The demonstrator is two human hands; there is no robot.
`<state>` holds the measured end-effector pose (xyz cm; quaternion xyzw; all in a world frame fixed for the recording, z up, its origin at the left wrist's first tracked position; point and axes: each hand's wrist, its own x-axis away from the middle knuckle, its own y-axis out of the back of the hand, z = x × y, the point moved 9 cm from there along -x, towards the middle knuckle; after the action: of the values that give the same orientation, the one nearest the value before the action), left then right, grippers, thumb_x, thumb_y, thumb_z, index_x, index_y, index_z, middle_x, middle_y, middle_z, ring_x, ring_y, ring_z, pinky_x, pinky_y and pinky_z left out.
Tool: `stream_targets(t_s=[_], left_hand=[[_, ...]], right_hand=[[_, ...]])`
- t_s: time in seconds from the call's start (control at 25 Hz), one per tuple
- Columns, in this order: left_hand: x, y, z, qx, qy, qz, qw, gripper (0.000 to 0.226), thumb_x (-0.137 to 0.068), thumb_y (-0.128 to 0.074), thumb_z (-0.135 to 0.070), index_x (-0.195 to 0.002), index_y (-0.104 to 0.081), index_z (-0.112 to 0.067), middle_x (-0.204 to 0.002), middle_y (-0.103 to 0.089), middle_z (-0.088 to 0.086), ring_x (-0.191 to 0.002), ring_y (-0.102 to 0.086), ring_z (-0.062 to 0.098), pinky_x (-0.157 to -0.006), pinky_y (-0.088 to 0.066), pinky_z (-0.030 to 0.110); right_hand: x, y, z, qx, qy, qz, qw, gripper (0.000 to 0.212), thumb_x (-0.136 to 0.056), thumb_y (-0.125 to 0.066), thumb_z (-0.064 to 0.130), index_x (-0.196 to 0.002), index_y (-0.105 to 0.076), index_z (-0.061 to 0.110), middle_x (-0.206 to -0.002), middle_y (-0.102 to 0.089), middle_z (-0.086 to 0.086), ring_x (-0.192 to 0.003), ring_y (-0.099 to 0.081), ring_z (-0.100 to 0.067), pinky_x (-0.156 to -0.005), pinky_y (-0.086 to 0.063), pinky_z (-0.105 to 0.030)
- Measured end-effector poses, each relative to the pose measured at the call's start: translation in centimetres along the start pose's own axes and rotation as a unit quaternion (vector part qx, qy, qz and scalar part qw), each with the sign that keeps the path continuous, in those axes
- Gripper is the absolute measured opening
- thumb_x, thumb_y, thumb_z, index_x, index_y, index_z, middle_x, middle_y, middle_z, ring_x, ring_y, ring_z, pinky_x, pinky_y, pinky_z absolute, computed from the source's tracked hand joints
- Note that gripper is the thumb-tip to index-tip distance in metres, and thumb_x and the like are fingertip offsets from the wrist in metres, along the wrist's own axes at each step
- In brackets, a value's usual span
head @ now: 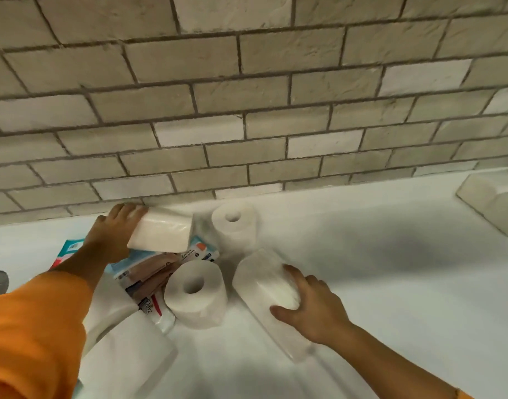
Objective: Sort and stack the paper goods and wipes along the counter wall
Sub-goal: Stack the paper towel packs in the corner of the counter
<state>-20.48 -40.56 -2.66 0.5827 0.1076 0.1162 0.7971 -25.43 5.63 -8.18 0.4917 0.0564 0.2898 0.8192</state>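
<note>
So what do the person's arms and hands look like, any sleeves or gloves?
Left hand and right hand are bare, no gloves or rings showing. An orange sleeve covers the left arm down to the forearm; the right forearm is uncovered.

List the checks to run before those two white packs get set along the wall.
1. Left hand grips the white pack: ok.
2. Right hand grips the wrapped bundle: ok.
3. Bare counter along the wall right of the far roll: ok.
4. Far roll and near roll stand on end: ok.
5. Wipes packs sorted: not ok, they lie in a loose pile.
6. White pack lifted clear of the wipes packs: cannot tell.
</note>
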Motion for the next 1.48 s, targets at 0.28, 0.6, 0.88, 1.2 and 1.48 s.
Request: stream_targets(t_s=[0.28, 0.6, 0.88, 1.2, 1.48], left_hand=[[-0.1, 1.6, -0.4, 0.037, -0.004, -0.041, 0.998, 0.102, -0.048, -0.093, -0.035, -0.139, -0.050, -0.013, -0.136, -0.055, 0.017, -0.121, -0.051, 0.040, -0.091, -0.051, 0.063], [5.0, 12.8, 0.2, 0.101, 0.088, -0.186, 0.973, 0.098, -0.048, -0.094, -0.048, -0.132, -0.055, -0.014, -0.119, -0.064, 0.020, -0.105, -0.059, 0.046, -0.085, -0.051, 0.063], [10.2, 10.9, -11.2, 0.676, 0.241, -0.142, 0.681, 0.070, -0.068, -0.082, -0.036, -0.132, -0.055, -0.029, -0.126, -0.061, 0.002, -0.110, -0.059, 0.030, -0.081, -0.053, 0.040], [10.3, 6.0, -29.7, 0.921, 0.261, 0.080, 0.279, 0.045, -0.085, -0.065, -0.037, -0.126, -0.066, -0.019, -0.129, -0.068, 0.014, -0.118, -0.062, 0.040, -0.098, -0.047, 0.063], [5.0, 10.7, -42.4, 0.904, 0.234, 0.150, 0.324, 0.047, -0.084, -0.066, -0.044, -0.126, -0.065, -0.024, -0.129, -0.069, 0.012, -0.118, -0.063, 0.038, -0.099, -0.047, 0.059]], right_hand=[[-0.1, -0.2, 0.6, 0.026, -0.007, 0.002, 1.000, 0.093, -0.069, -0.053, 0.082, -0.148, -0.015, 0.051, -0.133, -0.053, 0.004, -0.119, -0.051, -0.023, -0.095, -0.049, -0.042], [-0.4, 0.6, -0.8, -0.030, -0.039, 0.049, 0.998, 0.100, -0.067, -0.057, 0.087, -0.151, -0.012, 0.057, -0.141, -0.050, 0.003, -0.130, -0.046, -0.023, -0.103, -0.045, -0.043], [1.3, 1.1, -3.7, -0.162, -0.063, 0.105, 0.979, 0.113, -0.059, -0.080, 0.066, -0.153, -0.018, 0.054, -0.143, -0.048, 0.013, -0.127, -0.051, -0.014, -0.103, -0.047, -0.029], [3.9, 6.1, -16.6, -0.531, -0.234, -0.048, 0.813, 0.073, -0.064, -0.082, 0.055, -0.130, -0.058, 0.037, -0.122, -0.068, 0.003, -0.104, -0.068, -0.023, -0.080, -0.062, -0.044], [4.3, 25.3, -32.2, -0.642, -0.191, -0.330, 0.665, 0.070, -0.081, -0.076, 0.051, -0.141, -0.042, 0.037, -0.128, -0.057, 0.002, -0.110, -0.061, -0.023, -0.078, -0.058, -0.042]])
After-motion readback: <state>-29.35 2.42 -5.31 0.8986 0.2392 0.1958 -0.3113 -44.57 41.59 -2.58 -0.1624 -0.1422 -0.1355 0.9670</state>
